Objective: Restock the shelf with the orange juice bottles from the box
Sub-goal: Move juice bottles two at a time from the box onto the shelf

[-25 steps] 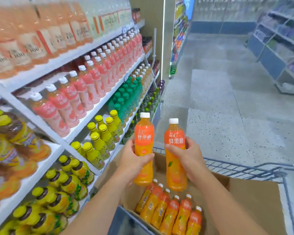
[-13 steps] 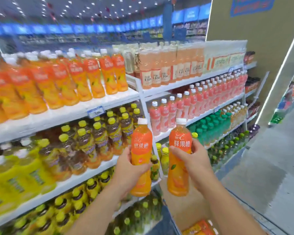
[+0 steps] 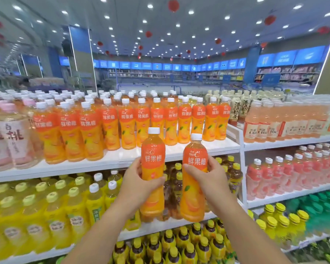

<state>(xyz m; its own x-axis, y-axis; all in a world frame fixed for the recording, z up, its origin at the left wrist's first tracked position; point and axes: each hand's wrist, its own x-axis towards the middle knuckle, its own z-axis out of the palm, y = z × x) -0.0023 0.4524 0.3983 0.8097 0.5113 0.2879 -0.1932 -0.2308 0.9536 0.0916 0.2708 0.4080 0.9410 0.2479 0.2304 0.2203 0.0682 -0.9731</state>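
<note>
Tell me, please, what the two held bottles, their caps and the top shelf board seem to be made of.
Left bottle and right bottle: probably clear plastic, since the juice shows through, with glossy printed film labels. Caps: opaque white, likely plastic. Shelf board: smooth white, glossy; painted metal or laminate, I cannot tell.

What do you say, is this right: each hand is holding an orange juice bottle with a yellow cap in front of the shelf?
Wrong on the caps: the head view shows them white, not yellow. The left hand holds one orange juice bottle, the right hand the other bottle, in front of the shelf.
</note>
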